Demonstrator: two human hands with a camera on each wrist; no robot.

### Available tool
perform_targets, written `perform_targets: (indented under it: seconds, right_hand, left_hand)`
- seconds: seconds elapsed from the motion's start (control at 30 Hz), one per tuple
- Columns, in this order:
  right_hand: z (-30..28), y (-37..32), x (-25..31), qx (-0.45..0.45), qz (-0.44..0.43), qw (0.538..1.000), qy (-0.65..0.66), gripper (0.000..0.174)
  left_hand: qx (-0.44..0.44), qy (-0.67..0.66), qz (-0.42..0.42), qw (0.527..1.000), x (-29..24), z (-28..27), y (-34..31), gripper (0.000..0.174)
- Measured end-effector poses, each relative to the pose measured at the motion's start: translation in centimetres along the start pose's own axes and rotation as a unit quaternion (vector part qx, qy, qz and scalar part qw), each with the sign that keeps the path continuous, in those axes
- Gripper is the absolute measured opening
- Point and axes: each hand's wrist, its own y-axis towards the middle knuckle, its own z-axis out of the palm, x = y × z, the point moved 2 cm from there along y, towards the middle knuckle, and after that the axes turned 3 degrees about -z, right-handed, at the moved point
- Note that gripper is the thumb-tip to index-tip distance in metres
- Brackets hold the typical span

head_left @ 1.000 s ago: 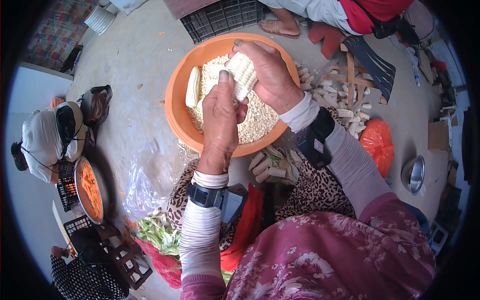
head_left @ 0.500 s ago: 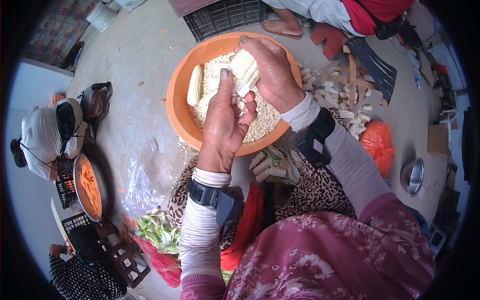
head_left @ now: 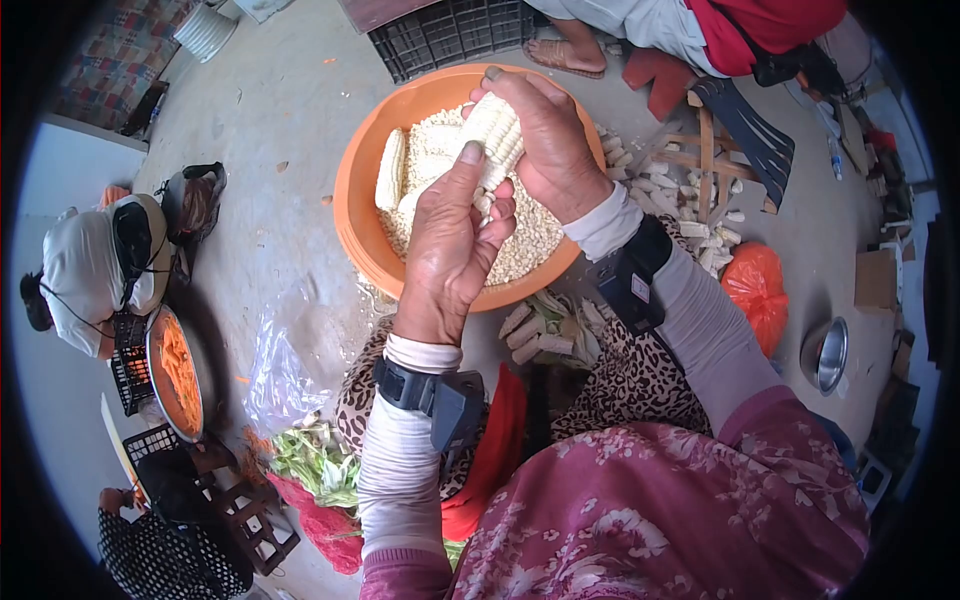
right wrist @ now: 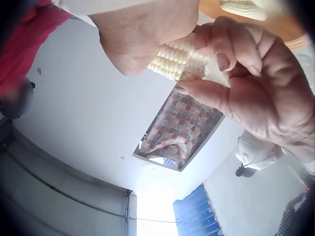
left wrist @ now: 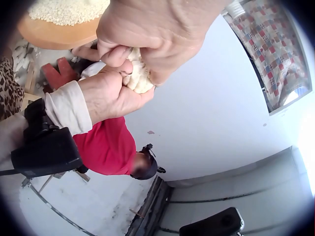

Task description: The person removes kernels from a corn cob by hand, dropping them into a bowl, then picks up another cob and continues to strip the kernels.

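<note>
Over an orange tub (head_left: 362, 215), my right hand (head_left: 555, 140) grips a pale ear of corn (head_left: 497, 130). My left hand (head_left: 445, 240) has its thumb pressed on the rows of kernels, its other fingers curled beneath the ear. In the right wrist view, the left thumb and fingertips meet the ear's end (right wrist: 174, 59), where part of the surface looks stripped. A few loose kernels show by the left fingers in the head view. Shelled kernels (head_left: 520, 240) lie in the tub, with another whole ear (head_left: 391, 170) against its left side. The right palm hides part of the held ear.
Bare cobs (head_left: 665, 190) are scattered right of the tub around a wooden stool frame (head_left: 705, 150). A black crate (head_left: 450, 40) stands behind. Leftward are a clear plastic bag (head_left: 285, 365) and a basin of orange shreds (head_left: 178, 375). Other people sit nearby.
The left thumb has moved up and right onto the ear, after standing slightly off it half a second ago. The right hand keeps its grip, nearly still.
</note>
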Motion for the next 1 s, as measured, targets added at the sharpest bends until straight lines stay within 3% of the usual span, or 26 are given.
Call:
perform_targets:
  seconds: [0.4, 0.63, 0.8, 1.0]
  right_hand:
    - [-0.52, 0.51, -0.23, -0.048, 0.015, 0.998, 0.029, 0.015]
    - [-0.5, 0.52, -0.12, -0.05, 0.014, 0.998, 0.032, 0.015]
    - [-0.39, 0.51, -0.26, -0.048, 0.008, 0.998, 0.028, 0.02]
    - [-0.43, 0.34, -0.47, -0.034, 0.017, 0.999, 0.017, 0.017]
  left_hand:
    - [0.04, 0.045, 0.031, 0.998, 0.55, -0.42, 0.21, 0.014]
    - [0.065, 0.042, 0.013, 0.997, 0.22, -0.15, 0.18, 0.017]
    - [0.044, -0.052, -0.009, 0.998, 0.0, 0.09, 0.15, 0.032]
    - [0.01, 0.01, 0.007, 1.0, 0.19, -0.4, 0.31, 0.027]
